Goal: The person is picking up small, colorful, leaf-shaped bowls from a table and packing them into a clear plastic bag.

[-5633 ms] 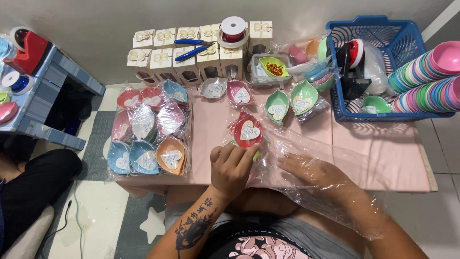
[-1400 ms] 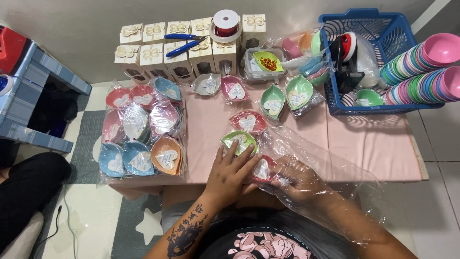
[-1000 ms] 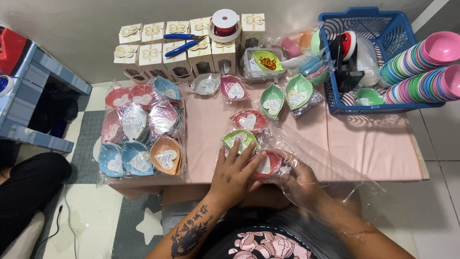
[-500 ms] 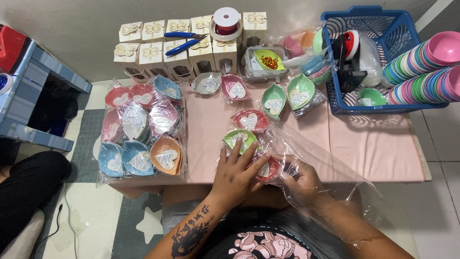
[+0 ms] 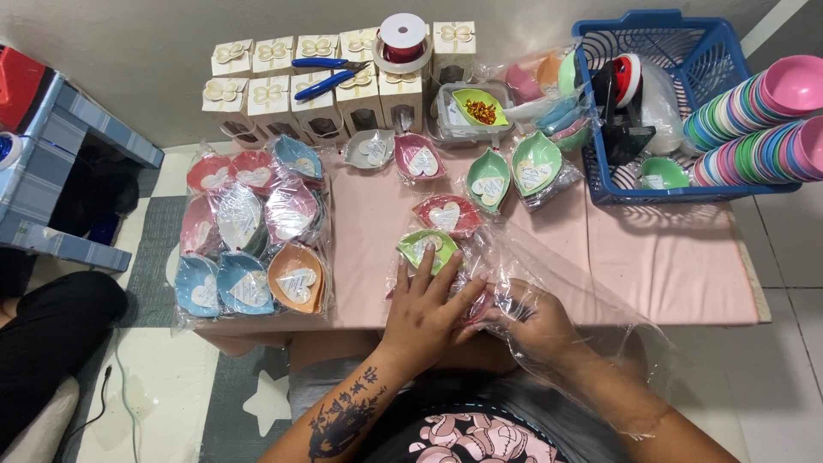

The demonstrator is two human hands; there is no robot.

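The left hand (image 5: 426,310) lies flat near the front edge of the low table with the pink cloth (image 5: 669,266), fingers spread and pressing on a green leaf-shaped dish with a white heart card (image 5: 426,249). The right hand (image 5: 527,321) sits inside a clear plastic bag (image 5: 591,300), fingers curled and pinching a red leaf-shaped dish (image 5: 477,307) that lies between the two hands; how firmly it is held cannot be told through the film. Judgement: bagging goes best if the left hand keeps the film mouth taut and flat while the right draws the dish fully in, card uppermost, without creasing the plastic. A second red leaf-shaped dish with a heart card (image 5: 447,214) sits just behind the green one. At the left edge lies a large clear bag packed with wrapped leaf dishes in blue, pink, red and orange (image 5: 249,240). Along the back edge stand cream gift boxes with bows (image 5: 283,86), blue-handled pliers (image 5: 326,73) and a red ribbon spool (image 5: 403,39) on top of them. A blue plastic basket (image 5: 686,60) occupies the back right corner, with stacked coloured round bowls (image 5: 763,129) beside it. The floor is pale tile with a grey star-patterned mat (image 5: 240,411).
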